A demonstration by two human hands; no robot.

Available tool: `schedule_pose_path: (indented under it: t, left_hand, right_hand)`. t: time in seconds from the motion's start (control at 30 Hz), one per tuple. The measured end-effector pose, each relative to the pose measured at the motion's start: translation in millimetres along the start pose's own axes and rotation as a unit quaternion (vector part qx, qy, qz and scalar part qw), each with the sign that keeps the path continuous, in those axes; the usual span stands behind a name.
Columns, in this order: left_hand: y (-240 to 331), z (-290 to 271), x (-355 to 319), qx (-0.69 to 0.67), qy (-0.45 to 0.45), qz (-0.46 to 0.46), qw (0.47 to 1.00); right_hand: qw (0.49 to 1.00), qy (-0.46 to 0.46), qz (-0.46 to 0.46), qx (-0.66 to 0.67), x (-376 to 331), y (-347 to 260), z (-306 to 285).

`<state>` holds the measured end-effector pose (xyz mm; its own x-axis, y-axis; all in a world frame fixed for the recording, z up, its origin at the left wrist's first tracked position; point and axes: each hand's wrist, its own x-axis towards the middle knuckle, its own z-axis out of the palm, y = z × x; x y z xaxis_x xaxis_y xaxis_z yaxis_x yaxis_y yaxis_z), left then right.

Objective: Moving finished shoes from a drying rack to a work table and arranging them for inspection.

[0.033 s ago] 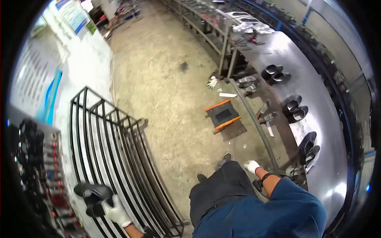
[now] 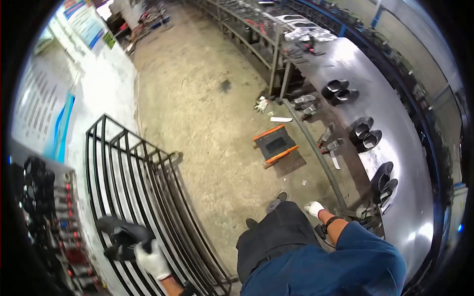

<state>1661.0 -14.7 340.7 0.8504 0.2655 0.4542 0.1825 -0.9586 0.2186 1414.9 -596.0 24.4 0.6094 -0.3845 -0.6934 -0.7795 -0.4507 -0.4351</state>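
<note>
A pair of black shoes (image 2: 126,231) is in my left hand (image 2: 152,259), which wears a white knitted glove. The fingers are closed on the near end of the shoes, partly hidden behind them. Both shoes hang over the bars of a black metal rack (image 2: 165,197) at my left; whether they touch it I cannot tell. My right hand (image 2: 314,208), also gloved in white, hangs beside my right thigh. Its fingers look loosely extended, with nothing seen in them. It is nearest to the edge of the metal-topped table (image 2: 405,222) on the right.
Three pairs of black shoes stand along the table, one pair (image 2: 365,133) midway. A low black-and-orange stool (image 2: 275,145) is on the floor ahead. Shoe-shaped pieces (image 2: 304,103) lie on a lower shelf. Dark items (image 2: 38,185) hang at the far left beside the white wall (image 2: 106,84).
My left hand and the shoes have shifted a little to the right over the rack. The right hand is nearly unmoved, and the whole view has turned slightly.
</note>
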Motion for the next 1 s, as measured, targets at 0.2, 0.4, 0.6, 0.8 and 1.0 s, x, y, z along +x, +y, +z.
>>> schedule_pose_path:
  t: [0.2,0.4,0.6,0.8,1.0]
  left_hand:
    - [169.7,139.9,-47.4,-0.035,-0.431,0.325,0.841]
    - [192.6,255.5,-87.6,0.113,-0.788,0.185,0.576]
    - [250.1,320.5,-53.5,0.136,-0.763,0.206,0.597]
    - [502.3,313.3,7.9,0.068,-0.703,0.401,0.583]
    - [727.9,366.5,76.1,-0.143,-0.370,0.685,0.611]
  right_hand:
    - [0.975,-0.004,0.082,0.205,-1.2,38.4,1.1]
    - [0.882,0.089,0.112,0.448,-0.2,39.5,-21.7]
    - [0.798,0.180,0.234,0.526,-6.8,95.1,2.7]
    - [0.688,0.181,0.370,0.597,-21.3,85.1,31.5]
    - [0.602,0.263,0.321,0.682,18.3,-7.6,4.9]
